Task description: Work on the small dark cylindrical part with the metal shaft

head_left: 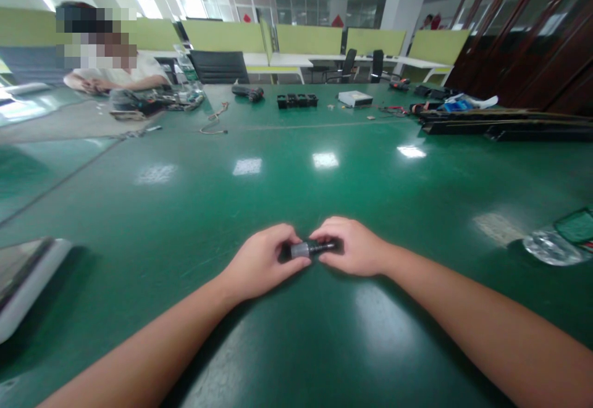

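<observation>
A small grey-and-black cylindrical part (301, 250) lies level, low over or on the green table, between my two hands. Its grey end is thick, and a thin dark ribbed shaft reaches to the right. My left hand (266, 261) is curled around the grey end, thumb at the near side and fingers at the far side. From the right, my right hand (354, 247) closes around the shaft, with its thumb and forefinger on either side. The tip of the shaft sits in the shadow of the right palm. Blur hides the finer details of the part.
A plastic bottle (556, 244) lies at the right; a pale flat-edged device (39, 278) rests at the left. Along the far side are a black slotted block (297, 100), a white box (355, 99) and long black strips (509, 125). Another person (115, 74) sits at the far left.
</observation>
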A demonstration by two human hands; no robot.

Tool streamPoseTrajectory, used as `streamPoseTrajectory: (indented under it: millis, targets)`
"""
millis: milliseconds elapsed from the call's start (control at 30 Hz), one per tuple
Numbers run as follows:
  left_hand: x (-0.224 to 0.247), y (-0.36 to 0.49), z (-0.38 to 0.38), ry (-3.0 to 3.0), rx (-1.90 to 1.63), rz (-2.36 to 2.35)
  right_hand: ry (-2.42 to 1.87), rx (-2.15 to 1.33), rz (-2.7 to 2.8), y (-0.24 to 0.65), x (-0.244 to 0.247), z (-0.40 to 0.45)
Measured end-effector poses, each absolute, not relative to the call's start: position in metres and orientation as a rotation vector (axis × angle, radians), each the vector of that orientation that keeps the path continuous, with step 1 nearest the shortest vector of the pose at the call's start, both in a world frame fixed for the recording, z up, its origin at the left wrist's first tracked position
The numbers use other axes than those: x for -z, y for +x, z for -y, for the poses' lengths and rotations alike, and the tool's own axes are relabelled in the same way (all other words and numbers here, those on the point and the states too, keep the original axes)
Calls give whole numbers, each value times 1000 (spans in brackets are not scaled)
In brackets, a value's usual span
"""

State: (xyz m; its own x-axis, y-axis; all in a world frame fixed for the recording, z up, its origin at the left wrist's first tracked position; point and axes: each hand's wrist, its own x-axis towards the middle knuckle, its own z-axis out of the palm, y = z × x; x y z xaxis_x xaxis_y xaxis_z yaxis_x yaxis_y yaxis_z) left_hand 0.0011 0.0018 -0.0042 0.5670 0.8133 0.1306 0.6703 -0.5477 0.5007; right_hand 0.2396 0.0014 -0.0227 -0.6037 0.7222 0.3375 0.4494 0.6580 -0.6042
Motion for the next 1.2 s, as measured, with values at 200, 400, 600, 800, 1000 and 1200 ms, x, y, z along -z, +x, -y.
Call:
streamPoseTrajectory:
  millis: [200, 400, 600, 800, 1000, 1200]
  targets:
    - [4, 1, -2, 2412, -500, -1194, -874, -588, 2339, 238, 24, -2]
    - [4, 2, -2, 2411, -492, -1208, -825, -587, 2346, 239, 25, -4]
    - [2, 3, -1, 2405, -479, -1213, -805, -601, 2354, 239, 22, -5]
    - [0, 3, -1, 2405, -470, -1218, -821, -617, 2356, 240, 20, -4]
    - [0, 3, -1, 2399, -474, -1204, -858, -664, 2337, 241, 21, -5]
    - [0, 3, -1, 2403, -467, -1220, -873, -678, 2330, 241, 19, -4]
